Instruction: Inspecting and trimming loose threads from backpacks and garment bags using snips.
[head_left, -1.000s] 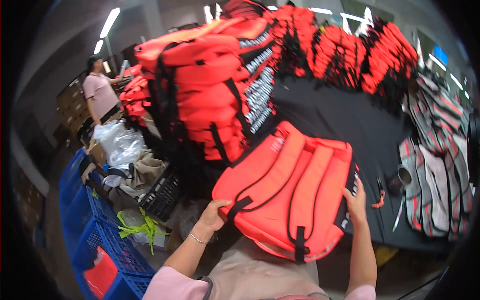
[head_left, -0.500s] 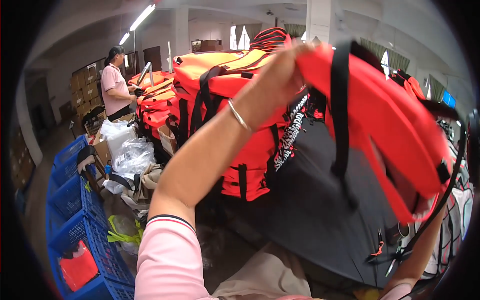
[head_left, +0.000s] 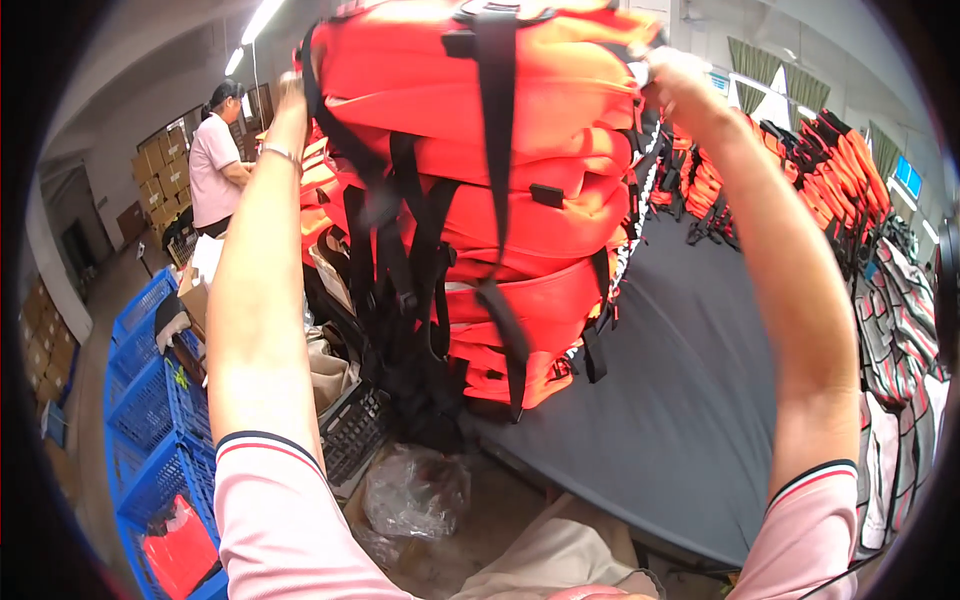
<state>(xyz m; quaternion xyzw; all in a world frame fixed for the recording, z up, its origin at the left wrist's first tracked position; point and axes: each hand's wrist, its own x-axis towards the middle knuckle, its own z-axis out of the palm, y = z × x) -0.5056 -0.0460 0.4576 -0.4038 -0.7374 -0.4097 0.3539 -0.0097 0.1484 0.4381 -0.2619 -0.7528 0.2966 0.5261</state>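
Both my arms reach up and forward to a red-orange life vest [head_left: 420, 60] with black straps, at the top of a tall stack. My left hand [head_left: 290, 92] is closed at the vest's left edge, its fingers partly hidden. At the right end, my right hand [head_left: 682, 88] is closed on the vest's edge and slightly blurred. A black strap [head_left: 495, 130] hangs from the vest down the front of the stack. Beneath lie several more red-orange vests [head_left: 540, 220], their black straps dangling on the left side.
The stack stands on a dark grey table [head_left: 680, 400]. More orange vests [head_left: 820, 185] and grey-black patterned pieces [head_left: 895, 330] pile up at right. Blue plastic crates [head_left: 150, 410] line the left. A clear plastic bag [head_left: 420, 490] lies below. A person [head_left: 215, 165] in pink stands far left.
The vest has swung from the right side over to the top of the stack, now level. My left hand has moved left, and my right hand has risen from the lower right.
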